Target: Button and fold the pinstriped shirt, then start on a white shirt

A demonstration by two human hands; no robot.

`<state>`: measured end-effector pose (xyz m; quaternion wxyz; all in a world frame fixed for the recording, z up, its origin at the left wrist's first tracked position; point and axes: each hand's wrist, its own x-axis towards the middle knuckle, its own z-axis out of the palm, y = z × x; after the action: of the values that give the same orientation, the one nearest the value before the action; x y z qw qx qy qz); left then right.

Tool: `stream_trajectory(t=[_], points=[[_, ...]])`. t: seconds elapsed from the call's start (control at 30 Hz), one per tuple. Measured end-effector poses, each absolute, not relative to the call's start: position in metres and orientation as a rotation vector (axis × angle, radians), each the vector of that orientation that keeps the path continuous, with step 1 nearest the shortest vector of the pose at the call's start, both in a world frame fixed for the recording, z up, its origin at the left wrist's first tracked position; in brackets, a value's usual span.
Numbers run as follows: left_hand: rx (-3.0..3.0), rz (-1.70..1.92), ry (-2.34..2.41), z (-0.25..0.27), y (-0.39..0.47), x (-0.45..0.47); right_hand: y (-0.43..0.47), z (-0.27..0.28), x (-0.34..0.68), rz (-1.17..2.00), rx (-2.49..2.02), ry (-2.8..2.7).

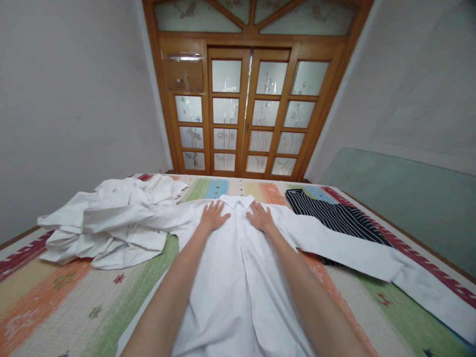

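Note:
A white button-up shirt (238,263) lies front side up before me, its collar pointing away and its right-hand sleeve stretched out across the bed. My left hand (214,216) rests flat on the shirt just left of the collar, fingers spread. On the other side of the collar, my right hand (260,216) presses flat on the shoulder area, its fingers also apart. Neither hand grips the cloth. The left sleeve runs toward a crumpled heap of white clothes (126,218), and where it ends I cannot tell.
A black garment with white stripes (334,215) lies at the right, partly under the shirt's sleeve. Everything rests on a colourful striped bedcover (111,307). A pale green headboard-like panel (401,198) borders the right side. Wooden glazed doors (245,114) stand beyond the far edge.

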<state>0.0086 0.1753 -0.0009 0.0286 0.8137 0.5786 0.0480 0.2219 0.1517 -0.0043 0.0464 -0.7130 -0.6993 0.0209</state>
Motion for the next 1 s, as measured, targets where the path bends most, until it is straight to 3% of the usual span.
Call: stream_trajectory(t=[0.23, 0.57, 0.77, 1.0], points=[[2.54, 0.224, 1.77, -0.005, 0.176, 0.008, 0.146, -0.001, 0.224, -0.116, -2.033, -2.096], [2.766, 0.353, 1.588, -0.003, 0.17, 0.011, 0.15, -0.004, 0.223, -0.006, -2.119, -2.166], [2.717, 0.196, 1.509, 0.0, 0.164, 0.014, 0.156, -0.006, 0.223, 0.077, -2.192, -2.176], [2.486, 0.123, 1.728, -0.002, 0.152, 0.037, 0.153, -0.005, 0.22, 0.038, -2.202, -2.2]])
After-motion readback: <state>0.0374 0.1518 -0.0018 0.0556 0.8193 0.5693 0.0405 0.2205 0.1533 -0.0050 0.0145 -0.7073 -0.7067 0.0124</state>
